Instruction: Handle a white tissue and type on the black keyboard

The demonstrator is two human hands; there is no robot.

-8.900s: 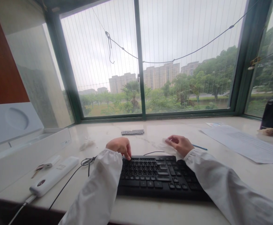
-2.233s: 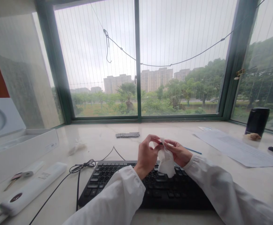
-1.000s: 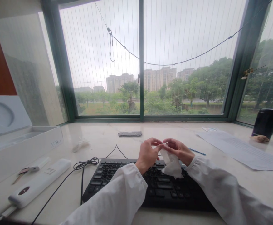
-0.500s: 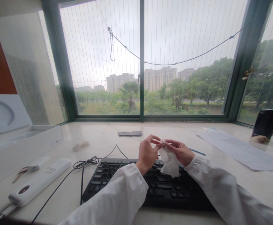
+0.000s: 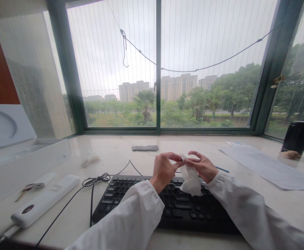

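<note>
Above a black keyboard (image 5: 183,205) my two hands meet at the fingertips. My left hand (image 5: 164,170) is closed in a pinch on a small dark piece that looks like a keycap (image 5: 181,160). Between thumb and finger my right hand (image 5: 203,166) grips a white tissue (image 5: 190,180), pressed near the dark piece, its loose end hanging over the keys. Several upper-left key positions on the keyboard look like bare square sockets, while larger keys still sit in place. A row of small grey pieces (image 5: 145,148) lies beyond the keyboard.
To the left are a white power bank (image 5: 46,201) with a cable, a key (image 5: 33,186), a bundled black cord (image 5: 97,180), a crumpled tissue (image 5: 90,159) and an open white box (image 5: 26,159). Rightward lie a blue stick (image 5: 222,169), paper sheets (image 5: 269,166) and a black upright object (image 5: 297,137).
My right hand's fingers have lifted and spread a little, with the thumb still on the tissue. My left hand has shifted slightly; the small dark piece stays at its fingertips.
</note>
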